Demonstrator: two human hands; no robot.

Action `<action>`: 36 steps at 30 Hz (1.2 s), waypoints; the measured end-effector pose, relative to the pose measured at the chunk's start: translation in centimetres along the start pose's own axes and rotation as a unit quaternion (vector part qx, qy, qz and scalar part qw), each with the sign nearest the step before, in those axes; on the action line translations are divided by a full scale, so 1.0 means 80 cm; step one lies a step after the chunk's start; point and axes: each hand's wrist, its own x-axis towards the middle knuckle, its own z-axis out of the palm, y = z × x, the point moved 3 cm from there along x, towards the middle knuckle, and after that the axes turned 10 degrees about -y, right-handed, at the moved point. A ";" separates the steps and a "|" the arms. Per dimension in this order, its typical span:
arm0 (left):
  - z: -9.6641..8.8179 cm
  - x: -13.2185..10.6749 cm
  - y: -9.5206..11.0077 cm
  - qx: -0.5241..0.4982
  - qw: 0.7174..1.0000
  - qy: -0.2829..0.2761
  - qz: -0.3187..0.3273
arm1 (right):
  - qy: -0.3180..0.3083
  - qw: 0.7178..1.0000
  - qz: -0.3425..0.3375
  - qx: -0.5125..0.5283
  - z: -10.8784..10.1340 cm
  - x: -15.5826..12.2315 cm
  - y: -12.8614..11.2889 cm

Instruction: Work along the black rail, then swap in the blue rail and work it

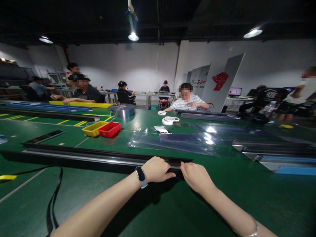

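Worktop: broad, smooth and green [118,200], with yellow lines [80,123] at the far left.
Room: a pale wall [111,62] under a dark ceiling [74,16], hanging lamps [133,36] lit; a person in a striped shirt [197,100] sits across the worktop, others farther back.
Panels: grey, upright boards [230,82], the nearest printed with a red fist.
Black profile: long, straight and ridged [81,158], with a satin sheen; it lies on the near half of the worktop.
Long axis: crosswise before the wearer, one end at the left edge of view, the other by the hands.
Left hand: fingers curled over the profile near its right end, thumb along the near side [156,169]; a pale-strapped band [141,177] circles the wrist.
Right hand: just beside the left, fingers bent closed on the profile's right end [197,176], tips partly hidden.
Black strip: thin and flexible, looping below the profile at left [59,184].
Trays: yellow [92,130] and red [111,129] plastic, side by side beyond the profile.
Film: clear, glossy sheets [177,143].
Rings: white, flat, overlapping [169,120].
Other profiles: angled-cut bars [274,148] at right, the nearest faced in blue.
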 end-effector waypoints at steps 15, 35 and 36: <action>-0.008 -0.003 0.007 0.003 0.999 0.023 -0.026 | 0.057 0.998 0.020 0.016 0.012 0.003 0.000; 0.003 0.002 0.004 0.010 0.999 0.020 -0.047 | 0.020 0.999 0.033 -0.002 0.016 0.003 0.019; 0.003 0.002 0.004 0.010 0.999 0.021 -0.046 | 0.024 0.999 0.041 0.005 0.014 0.003 0.017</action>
